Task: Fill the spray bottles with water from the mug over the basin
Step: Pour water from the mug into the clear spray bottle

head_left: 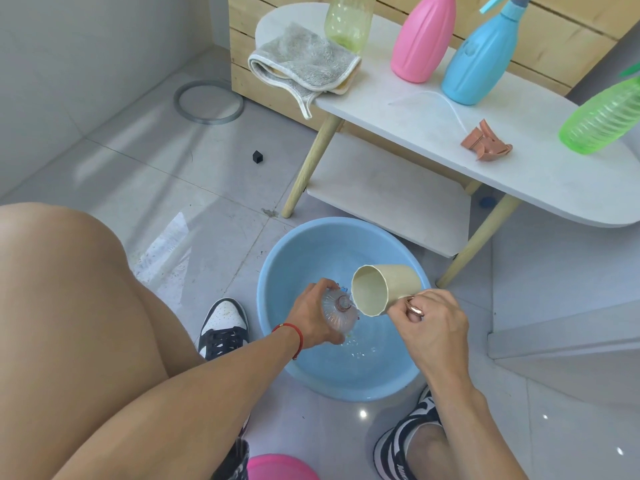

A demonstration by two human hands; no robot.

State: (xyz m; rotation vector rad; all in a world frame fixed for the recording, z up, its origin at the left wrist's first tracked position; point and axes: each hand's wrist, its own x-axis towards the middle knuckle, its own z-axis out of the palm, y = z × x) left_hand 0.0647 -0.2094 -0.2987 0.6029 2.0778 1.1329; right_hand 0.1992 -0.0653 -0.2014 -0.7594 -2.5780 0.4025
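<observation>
Grey floor tiles carry a blue basin [277, 271]; above it, the left hand [313, 317] grips a clear spray bottle [339, 315], the right hand [429, 323] tilts a cream mug [388, 289] against its open neck.

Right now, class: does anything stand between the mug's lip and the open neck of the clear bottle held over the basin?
Nothing visible does. The mug is tipped right beside the uncapped clear bottle, above the blue basin.
</observation>
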